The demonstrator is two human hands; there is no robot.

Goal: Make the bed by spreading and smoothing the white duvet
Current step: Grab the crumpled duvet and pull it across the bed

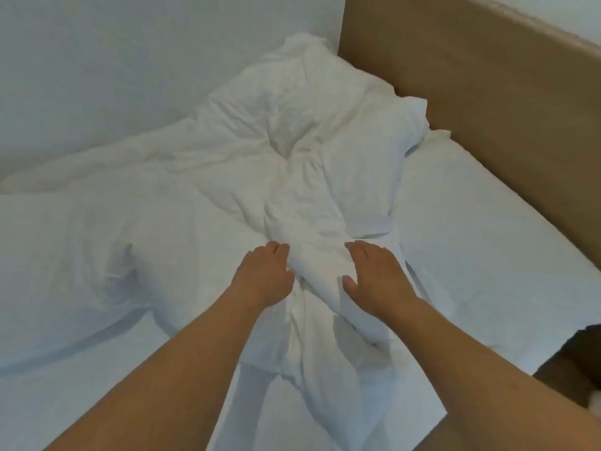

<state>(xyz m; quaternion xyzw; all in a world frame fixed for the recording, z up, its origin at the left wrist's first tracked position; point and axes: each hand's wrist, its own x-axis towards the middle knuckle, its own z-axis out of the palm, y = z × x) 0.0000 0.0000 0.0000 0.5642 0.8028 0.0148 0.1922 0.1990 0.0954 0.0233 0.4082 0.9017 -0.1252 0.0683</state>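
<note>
The white duvet (pixel 201 196) lies crumpled across the bed, bunched into a ridge that runs from the pillow end down toward me. My left hand (pixel 265 275) rests on the left side of that ridge, its fingers pressed into the fabric. On the ridge's right side lies my right hand (pixel 377 275), fingers straight, thumb spread against the fold. Both hands flank the same raised fold. A white pillow (pixel 367 148) sits beyond them, partly under the duvet.
The bare white sheet (pixel 487 239) of the mattress shows to the right. A tan wooden headboard (pixel 471 76) runs along the far right. A white wall (pixel 97 60) borders the bed's far left side. Dark floor (pixel 572 356) shows at the lower right.
</note>
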